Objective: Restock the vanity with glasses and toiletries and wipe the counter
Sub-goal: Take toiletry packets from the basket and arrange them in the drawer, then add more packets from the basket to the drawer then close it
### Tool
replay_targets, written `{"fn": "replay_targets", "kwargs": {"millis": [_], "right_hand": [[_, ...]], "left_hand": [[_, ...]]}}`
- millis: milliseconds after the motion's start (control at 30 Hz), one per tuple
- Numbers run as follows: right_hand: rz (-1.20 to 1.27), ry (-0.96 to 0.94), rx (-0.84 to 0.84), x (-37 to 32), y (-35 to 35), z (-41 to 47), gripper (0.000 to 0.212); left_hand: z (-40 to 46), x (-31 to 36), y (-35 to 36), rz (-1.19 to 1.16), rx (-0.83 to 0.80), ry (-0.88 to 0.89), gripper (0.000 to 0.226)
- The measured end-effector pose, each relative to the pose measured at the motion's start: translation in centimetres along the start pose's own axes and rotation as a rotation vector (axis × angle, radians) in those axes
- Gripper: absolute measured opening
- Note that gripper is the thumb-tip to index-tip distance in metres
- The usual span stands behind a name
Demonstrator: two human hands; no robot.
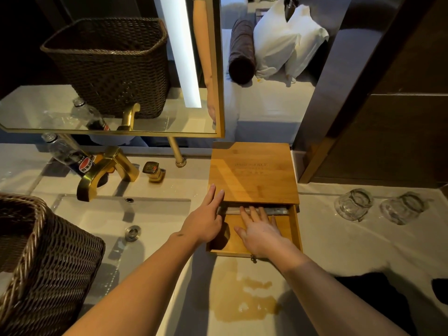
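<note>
At centre frame, a square bamboo box (pixel 253 180) with a smooth lid and faint lettering sits on the pale stone counter (pixel 339 251), its shallow drawer (pixel 294 229) pulled open toward the viewer. Inside the drawer, the right hand (pixel 263 232) lies flat with fingers spread on wrapped toiletries (pixel 278 210) (long, thin packets at the drawer's back). Beside it, the left hand (pixel 206 220) rests open against the box's left edge, holding nothing. Two clear faceted glasses (pixel 352 207) stand upside down at right. One brass faucet (pixel 106 170) arches over the rectangular sink (pixel 97 212); one plastic bottle (pixel 69 155) leans behind it. One woven wicker basket (pixel 43 263) fills the lower left, and an amber puddle (pixel 244 301) lies on the counter below the box.
</note>
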State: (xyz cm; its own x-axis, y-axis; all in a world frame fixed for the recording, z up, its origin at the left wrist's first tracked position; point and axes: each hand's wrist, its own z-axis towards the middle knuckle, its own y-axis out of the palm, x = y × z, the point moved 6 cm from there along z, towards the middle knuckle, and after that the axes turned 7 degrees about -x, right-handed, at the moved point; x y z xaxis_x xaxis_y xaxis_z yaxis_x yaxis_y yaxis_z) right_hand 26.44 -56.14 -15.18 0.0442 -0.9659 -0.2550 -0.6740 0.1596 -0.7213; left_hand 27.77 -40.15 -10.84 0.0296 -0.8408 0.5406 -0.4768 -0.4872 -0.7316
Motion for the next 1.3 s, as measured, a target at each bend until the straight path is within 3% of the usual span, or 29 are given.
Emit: {"fn": "replay_targets", "kwargs": {"millis": [300,800,1000,1167,1300], "right_hand": [[0.071,0.047,-0.031,0.4,2.0,-1.7,0.073],[-0.032,0.068,-0.02,1.5,1.6,0.2,0.072],[0.091,0.013,0.117,0.3,-0.8,-2.1,0.068],[0.217,-0.034,0.22,-2.3,-2.3,-7.6,0.041],[0.234,-0.212,0.318,-8.3,-2.0,-12.8,0.045]], "left_hand": [[0.0,-0.2,0.1,-0.005,0.015,0.013,0.075],[0.3,-0.5,0.3,-0.007,0.03,0.011,0.077],[-0.3,-0.1,0.3,0.009,0.039,-0.007,0.072],[-7.3,0.9,-0.2,-0.252,0.162,0.14,0.056],[-17.6,-0.7,-1.4,-0.313,0.432,0.059,0.034]]}}
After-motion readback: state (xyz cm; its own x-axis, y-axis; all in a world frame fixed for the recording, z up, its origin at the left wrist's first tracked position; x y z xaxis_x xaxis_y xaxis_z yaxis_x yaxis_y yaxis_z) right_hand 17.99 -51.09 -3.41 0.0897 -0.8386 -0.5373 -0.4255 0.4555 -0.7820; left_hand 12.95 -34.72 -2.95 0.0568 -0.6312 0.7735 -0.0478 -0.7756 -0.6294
